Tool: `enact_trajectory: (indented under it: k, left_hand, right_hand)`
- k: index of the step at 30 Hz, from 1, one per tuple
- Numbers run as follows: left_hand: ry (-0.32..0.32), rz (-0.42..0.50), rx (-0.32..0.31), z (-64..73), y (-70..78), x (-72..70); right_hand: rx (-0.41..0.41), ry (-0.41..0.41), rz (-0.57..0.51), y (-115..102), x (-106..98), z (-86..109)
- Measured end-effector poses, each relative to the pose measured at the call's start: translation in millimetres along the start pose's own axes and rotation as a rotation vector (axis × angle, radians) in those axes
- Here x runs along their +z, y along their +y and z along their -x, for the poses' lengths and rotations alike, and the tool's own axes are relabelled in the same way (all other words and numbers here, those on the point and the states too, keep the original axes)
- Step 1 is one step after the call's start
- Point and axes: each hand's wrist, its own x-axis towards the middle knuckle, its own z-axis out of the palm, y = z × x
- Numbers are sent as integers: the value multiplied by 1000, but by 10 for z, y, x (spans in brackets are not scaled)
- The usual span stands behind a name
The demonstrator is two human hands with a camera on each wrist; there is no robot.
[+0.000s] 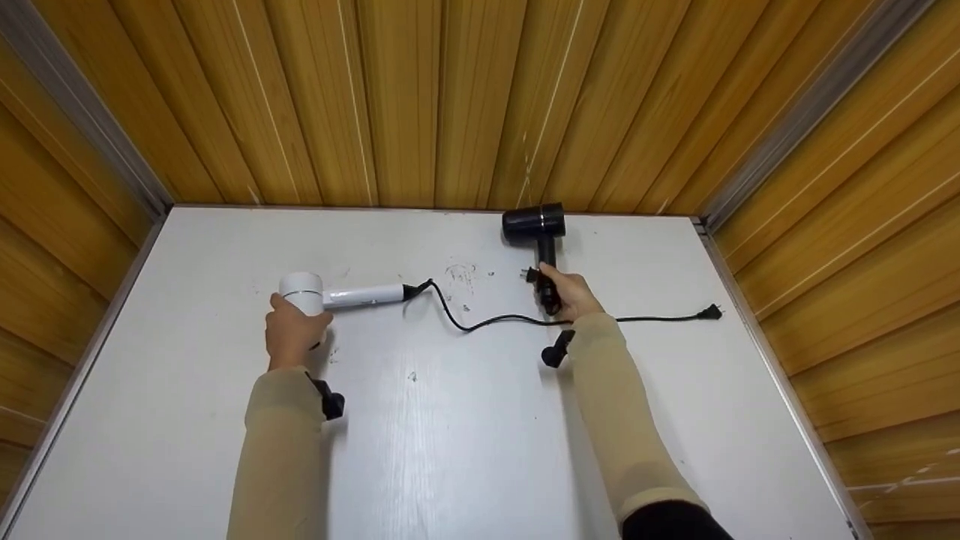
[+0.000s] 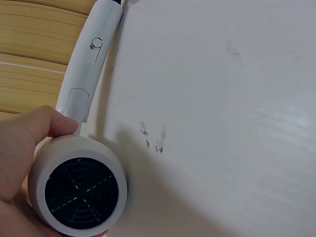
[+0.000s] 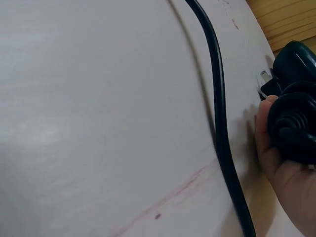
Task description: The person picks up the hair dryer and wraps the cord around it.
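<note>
On the left of the table, my left hand grips the head of a white hair dryer, its handle pointing right. In the left wrist view the thumb lies by the base of the handle, and the dark round grille faces the camera. Farther right, my right hand grips the handle of a black hair dryer, whose head lies toward the back edge. Its cord is bundled at the handle, with a plug sticking out leftward. In the right wrist view the coiled cord sits against the fingers.
The white dryer's black cord runs across the table, past the right wrist, to a plug at the right. Wood-patterned panels wall the white table at the back and sides. Each wrist wears a small black camera.
</note>
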Motion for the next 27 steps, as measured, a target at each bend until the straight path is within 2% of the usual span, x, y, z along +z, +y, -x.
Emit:
enact_trajectory:
  k: [3,7,13,19,22,27]
  left_hand:
    - [-8,5,-8,-6,-5,-9]
    - [-8,12,-16,-3,-11,-16]
    - [10,27,-2,14,-53,-9]
    - [59,61,36,72,-125,24]
    - [81,77,47,114,-127,23]
    - [99,84,55,188,-96,-16]
  right_hand:
    - [5,44,6,-10,-23,8]
    - [-6,122,83,-39,-26,23]
    - [-74,245,178,-69,5,46]
    - [-140,328,346,-31,-24,82]
    - [-213,359,459,16,-30,72]
    - [-376,431,718,79,7,58]
